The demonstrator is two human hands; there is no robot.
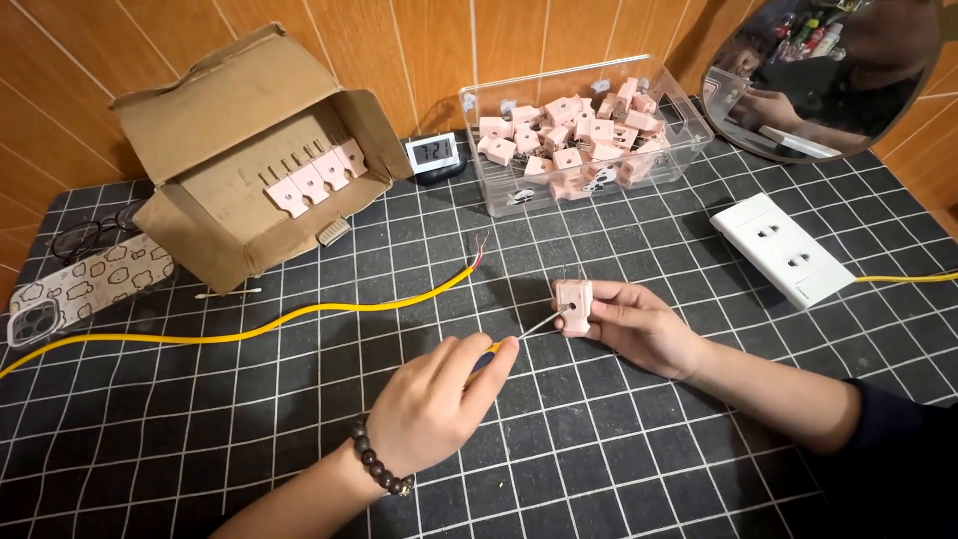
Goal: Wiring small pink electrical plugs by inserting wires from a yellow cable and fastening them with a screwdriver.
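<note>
Spreading under everything is a desk covered by a black mat with a white grid (639,469). Far up and to the left of both hands sits an open brown cardboard box (249,150) with a row of pink plug bodies lying inside it. Up beyond the right hand stands a clear plastic bin (689,135) heaped with more pink plug bodies, and further up to the right a round mirror (828,80) leans against the wooden wall. A white rectangular socket strip (781,250) lies to the right of the right hand, well apart from it. A long yellow cable (259,327) runs across the mat above the left hand, its bared end near the plug. At the far left edge rest a patterned phone case (80,289) and a pair of dark glasses (90,235). A small digital clock (434,155) stands between the box and the bin.

The left hand (429,404), wearing a dark beaded bracelet (377,464), has its grip closed around the handle of a thin metal screwdriver (534,327). The right hand (639,324) pinches a small pink plastic plug (574,304) upright above the mat, just right of the left hand. The screwdriver's tip touches the plug's face.
</note>
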